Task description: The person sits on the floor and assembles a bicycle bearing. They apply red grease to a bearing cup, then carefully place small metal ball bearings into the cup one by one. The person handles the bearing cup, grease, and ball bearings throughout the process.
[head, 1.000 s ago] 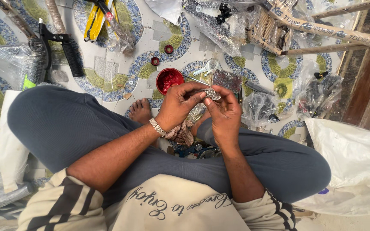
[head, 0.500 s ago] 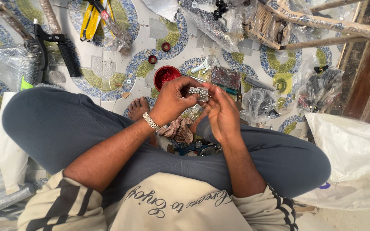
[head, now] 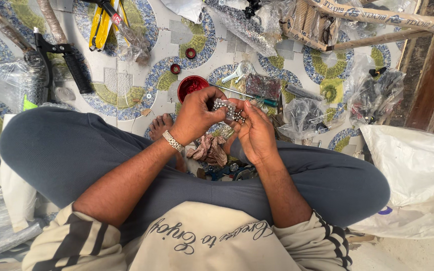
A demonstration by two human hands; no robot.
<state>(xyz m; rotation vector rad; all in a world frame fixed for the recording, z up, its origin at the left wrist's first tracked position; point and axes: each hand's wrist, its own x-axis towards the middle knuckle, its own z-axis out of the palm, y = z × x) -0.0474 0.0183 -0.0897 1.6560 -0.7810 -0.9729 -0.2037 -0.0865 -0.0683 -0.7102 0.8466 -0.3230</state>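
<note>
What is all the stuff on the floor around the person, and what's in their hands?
red tub: one, red, on the tiled floor just beyond the hands
red caps: two, red, past the tub
screwdriver: one, green handle, right of the tub
black handlebar part: one, black, upper left
yellow frame piece: one, yellow, top
clear plastic bags: several, holding dark parts, right
white sack: one, white, far right
brown rag: one, in the lap
ball-bearing ring: one, silvery, between both hands
left hand: wristband, pinching the ring
right hand: cupped under it
</note>
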